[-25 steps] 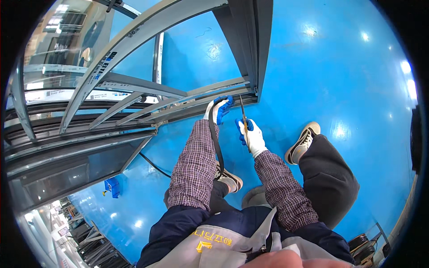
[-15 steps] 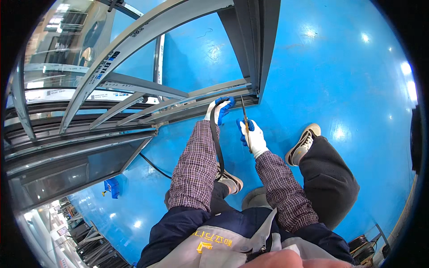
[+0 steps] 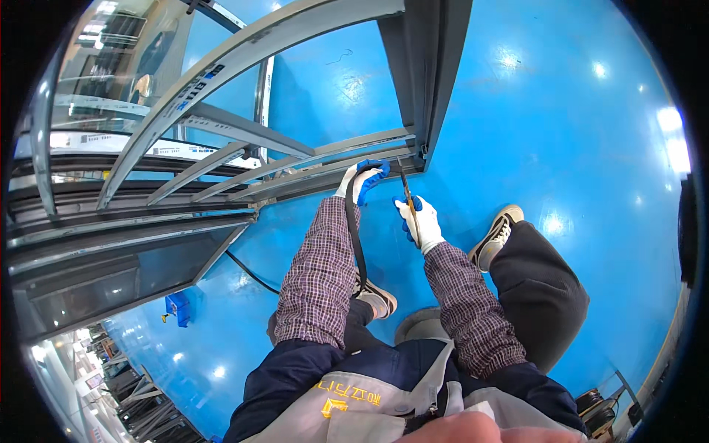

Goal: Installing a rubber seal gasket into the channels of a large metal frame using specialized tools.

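Hands steady since (black strip (image 3: 354, 221)).

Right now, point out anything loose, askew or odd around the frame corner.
A black rubber strip hangs loose from the left hand at the grey metal frame, trailing along the sleeve instead of sitting in the frame. The right hand holds a thin tool.

In my left hand (image 3: 362, 181) I hold a black rubber strip (image 3: 356, 232). It is long, thin and flexible; it bends over my fingers beside the lower corner of the grey metal frame (image 3: 413, 159) and hangs down along my sleeve. In my right hand (image 3: 416, 221) I hold a slim tool (image 3: 407, 196) with a dark shaft, its tip pointing up toward that same corner.
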Tool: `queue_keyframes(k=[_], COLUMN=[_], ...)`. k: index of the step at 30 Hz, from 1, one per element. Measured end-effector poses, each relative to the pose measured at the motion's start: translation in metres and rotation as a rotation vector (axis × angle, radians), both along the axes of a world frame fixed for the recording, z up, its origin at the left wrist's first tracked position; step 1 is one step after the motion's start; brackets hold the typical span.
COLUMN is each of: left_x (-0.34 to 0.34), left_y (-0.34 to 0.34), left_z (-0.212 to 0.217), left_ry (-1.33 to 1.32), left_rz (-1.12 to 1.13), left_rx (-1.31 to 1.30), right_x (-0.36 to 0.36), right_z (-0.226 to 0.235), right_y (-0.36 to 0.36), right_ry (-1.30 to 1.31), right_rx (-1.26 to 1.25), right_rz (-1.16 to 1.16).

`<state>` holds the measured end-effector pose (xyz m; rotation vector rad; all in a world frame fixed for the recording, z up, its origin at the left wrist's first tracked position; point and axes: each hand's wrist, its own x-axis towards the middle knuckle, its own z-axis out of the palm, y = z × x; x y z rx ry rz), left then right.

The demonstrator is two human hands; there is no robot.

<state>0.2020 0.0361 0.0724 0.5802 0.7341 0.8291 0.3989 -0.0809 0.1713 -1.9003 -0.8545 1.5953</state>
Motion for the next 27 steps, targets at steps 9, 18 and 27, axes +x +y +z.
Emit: queue_keyframes(k=[9,18,27], left_x=[0.061,0.142,0.169], left_y=[-0.031,-0.079,-0.059], left_z=[0.083,0.029,0.066], left_ry=[1.212,1.231,-0.402], left_rz=[0.458,-0.360,0.565], left_rx=[0.483,0.256,-0.662], right_x=[0.051,0.050,0.027], right_z=[0.112,0.212,0.191], right_y=[-0.010,-0.003,0.000], right_ry=[-0.289,-0.612,-0.427], right_rx=[0.280,0.595,0.458], right_rz=[0.256,0.927,0.836])
